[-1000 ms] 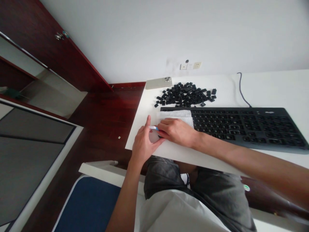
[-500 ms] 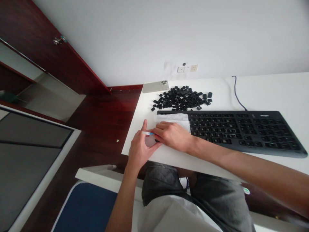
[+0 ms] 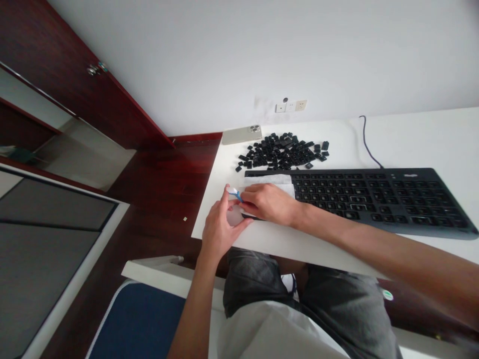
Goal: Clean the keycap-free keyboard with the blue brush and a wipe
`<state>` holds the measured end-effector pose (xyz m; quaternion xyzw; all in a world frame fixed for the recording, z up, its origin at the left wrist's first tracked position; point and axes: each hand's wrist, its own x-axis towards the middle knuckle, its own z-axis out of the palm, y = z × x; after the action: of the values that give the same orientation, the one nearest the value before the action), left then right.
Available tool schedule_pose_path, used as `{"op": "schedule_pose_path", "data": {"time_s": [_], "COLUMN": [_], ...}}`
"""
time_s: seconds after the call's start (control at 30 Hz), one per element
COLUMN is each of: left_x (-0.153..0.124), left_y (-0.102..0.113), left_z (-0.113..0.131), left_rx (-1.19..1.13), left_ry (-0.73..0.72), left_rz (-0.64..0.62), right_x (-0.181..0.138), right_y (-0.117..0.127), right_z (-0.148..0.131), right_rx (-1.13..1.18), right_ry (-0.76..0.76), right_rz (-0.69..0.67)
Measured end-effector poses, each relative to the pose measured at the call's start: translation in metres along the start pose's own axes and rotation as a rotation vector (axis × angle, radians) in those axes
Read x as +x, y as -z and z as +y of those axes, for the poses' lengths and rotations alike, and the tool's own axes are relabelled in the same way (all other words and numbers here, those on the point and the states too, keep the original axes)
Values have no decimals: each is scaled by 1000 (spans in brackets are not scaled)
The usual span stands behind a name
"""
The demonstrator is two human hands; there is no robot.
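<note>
My right hand (image 3: 267,202) is closed around a blue toothbrush (image 3: 236,194) with white bristles. Its head points up and to the left, out past my fingertips. My left hand (image 3: 219,227) is spread, thumb and fingers apart, beside the left end of the black keyboard (image 3: 404,199). The left index fingertip is right by the brush head; whether they touch I cannot tell. A white tissue (image 3: 286,180) lies over the keyboard's left part, partly under my right hand. The keyboard's keycaps are off and its switch sockets show. My right hand hides its near left corner.
Loose black keycaps (image 3: 286,152) lie in a heap behind the keyboard, with a phone (image 3: 239,134) to their left. A dark cable (image 3: 368,144) runs from the keyboard's back edge across the white table (image 3: 419,139). The table's left edge is just beyond my left hand.
The toothbrush head has turned from nearly level to tilted upward, its bristles now showing more. My left index finger has come closer to it. The whole view has shifted slightly.
</note>
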<state>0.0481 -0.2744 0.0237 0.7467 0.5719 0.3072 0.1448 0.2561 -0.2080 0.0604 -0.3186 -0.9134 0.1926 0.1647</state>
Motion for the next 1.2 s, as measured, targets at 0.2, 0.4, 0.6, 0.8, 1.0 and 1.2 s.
{"op": "schedule_pose_path", "data": {"time_s": [0.2,0.4,0.6,0.8,1.0,1.2], "left_x": [0,0,1,1,1,2], "left_y": [0,0,1,2,5,8], "left_z": [0,2,3,3,5,7], "left_rx": [4,15,-19,-50,-26,-6], "left_ry": [1,18,28,16,-40,-74], "left_rz": [4,-8,-20,-37,-48,-60], "right_x": [-2,-4,-3,-4,-10,-18], "right_y": [-2,-3,-2,19,60,92], "right_z": [1,-1,5,26,60,81], "right_rx": [24,20,130,322,268,164], "right_ry": [33,0,18,-3,-147,-367], "right_rz": [12,15,40,57,-94,-348]}}
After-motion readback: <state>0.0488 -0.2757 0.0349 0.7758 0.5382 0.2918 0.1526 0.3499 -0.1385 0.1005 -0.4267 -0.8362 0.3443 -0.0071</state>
